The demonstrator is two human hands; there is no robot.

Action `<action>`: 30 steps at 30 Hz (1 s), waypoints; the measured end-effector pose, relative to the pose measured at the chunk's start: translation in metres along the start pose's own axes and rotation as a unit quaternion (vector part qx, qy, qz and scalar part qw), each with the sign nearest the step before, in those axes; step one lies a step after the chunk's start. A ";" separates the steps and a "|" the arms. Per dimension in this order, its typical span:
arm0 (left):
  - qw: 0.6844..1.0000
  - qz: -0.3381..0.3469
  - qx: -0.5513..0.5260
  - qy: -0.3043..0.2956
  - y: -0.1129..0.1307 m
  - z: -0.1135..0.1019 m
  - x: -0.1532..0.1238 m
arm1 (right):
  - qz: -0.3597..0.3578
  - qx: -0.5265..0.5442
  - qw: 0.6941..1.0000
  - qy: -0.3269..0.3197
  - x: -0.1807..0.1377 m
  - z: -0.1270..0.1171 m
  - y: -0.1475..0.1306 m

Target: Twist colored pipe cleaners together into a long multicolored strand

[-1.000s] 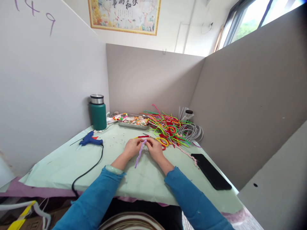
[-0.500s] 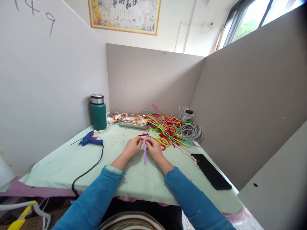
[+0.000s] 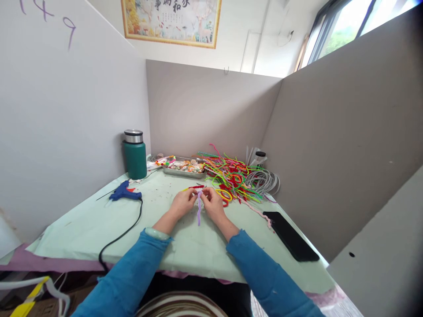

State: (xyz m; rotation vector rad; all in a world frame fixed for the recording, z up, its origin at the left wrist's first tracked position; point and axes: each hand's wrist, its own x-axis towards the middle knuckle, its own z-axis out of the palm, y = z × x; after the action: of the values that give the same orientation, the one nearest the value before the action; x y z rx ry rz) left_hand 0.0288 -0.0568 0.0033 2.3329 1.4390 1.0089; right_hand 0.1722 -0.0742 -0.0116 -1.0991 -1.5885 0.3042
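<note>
A fuzzy purple pipe cleaner is pinched near its top, its lower end hanging down toward me. My left hand closes thumb and fingers on it from one side. From the other side my right hand grips it too, and the fingertips of both hands nearly meet. Just beyond the fingers lie a red pipe cleaner piece and scissors with yellow and red handles, partly hidden by my right hand.
Behind stand a metal tray of small pieces, a heap of coloured pipe cleaners and a grey coil. On the left are a green bottle and a blue glue gun with its cord. A black phone lies right.
My right fingers have shifted slightly at the top of the purple pipe cleaner, and its hanging end has swung a little to the left. The left hand stays in place.
</note>
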 end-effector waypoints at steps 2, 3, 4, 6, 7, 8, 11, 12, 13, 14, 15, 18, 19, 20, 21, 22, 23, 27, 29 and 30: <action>1.000 0.013 0.020 -0.010 0.002 -0.001 -0.001 | -0.017 -0.012 1.000 -0.005 0.000 -0.001 -0.001; 0.999 0.020 0.027 -0.015 0.002 -0.001 -0.001 | -0.029 -0.019 0.999 -0.013 0.000 -0.002 -0.001; 0.999 0.025 0.033 -0.020 0.003 -0.001 -0.002 | -0.041 -0.026 0.999 -0.019 0.000 -0.002 -0.001; 0.998 0.027 0.044 -0.025 0.003 -0.002 -0.002 | -0.060 -0.038 0.997 -0.023 0.000 -0.002 0.000; 0.998 0.028 0.047 -0.026 0.003 -0.001 -0.002 | -0.067 -0.043 0.997 -0.019 0.001 -0.001 0.001; 0.998 0.029 0.049 -0.026 0.002 -0.001 -0.002 | -0.071 -0.049 0.996 -0.014 0.001 -0.001 0.002; 0.998 0.032 0.052 -0.028 0.000 0.001 -0.001 | -0.073 -0.065 0.995 -0.003 0.001 0.000 0.005; 0.998 0.031 0.055 -0.029 0.000 0.002 -0.001 | -0.073 -0.068 0.995 -0.004 0.001 0.000 0.006; 0.997 0.030 0.058 -0.030 -0.001 0.003 -0.001 | -0.074 -0.069 0.995 -0.008 0.000 0.000 0.007; 0.997 0.028 0.061 -0.032 -0.002 0.004 -0.001 | -0.075 -0.069 0.995 -0.011 0.000 0.000 0.007; 0.997 0.027 0.062 -0.035 -0.002 0.004 -0.001 | -0.077 -0.067 0.995 -0.015 0.000 0.000 0.007; 0.997 0.025 0.064 -0.043 -0.002 0.004 -0.001 | -0.081 -0.062 0.995 -0.020 0.000 -0.001 0.006; 0.997 0.025 0.065 -0.045 -0.002 0.004 -0.001 | -0.082 -0.060 0.995 -0.020 0.000 -0.001 0.005; 0.996 0.025 0.067 -0.046 -0.001 0.003 -0.001 | -0.084 -0.057 0.995 -0.021 0.000 -0.001 0.004; 0.996 0.026 0.069 -0.046 -0.001 0.003 -0.001 | -0.086 -0.052 0.995 -0.023 0.000 -0.001 0.004; 0.996 0.028 0.073 -0.046 -0.001 0.003 -0.001 | -0.090 -0.046 0.995 -0.027 0.000 -0.001 0.003; 0.996 0.030 0.076 -0.046 -0.001 0.002 -0.001 | -0.093 -0.040 0.994 -0.034 0.000 -0.001 0.002; 0.996 0.033 0.069 -0.048 -0.002 0.003 0.000 | -0.099 -0.019 0.994 -0.045 -0.001 -0.002 -0.001; 0.997 0.033 0.048 -0.046 -0.004 0.004 0.002 | -0.095 -0.011 0.995 -0.040 -0.001 -0.002 -0.003; 0.998 0.030 0.036 -0.041 -0.005 0.005 0.002 | -0.090 -0.007 0.995 -0.037 -0.001 -0.003 -0.004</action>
State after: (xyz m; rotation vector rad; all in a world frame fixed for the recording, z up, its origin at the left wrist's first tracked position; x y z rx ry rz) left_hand 0.0293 -0.0517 -0.0018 2.4505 1.4040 0.8782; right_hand 0.1725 -0.0782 -0.0085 -0.9565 -1.7448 0.2136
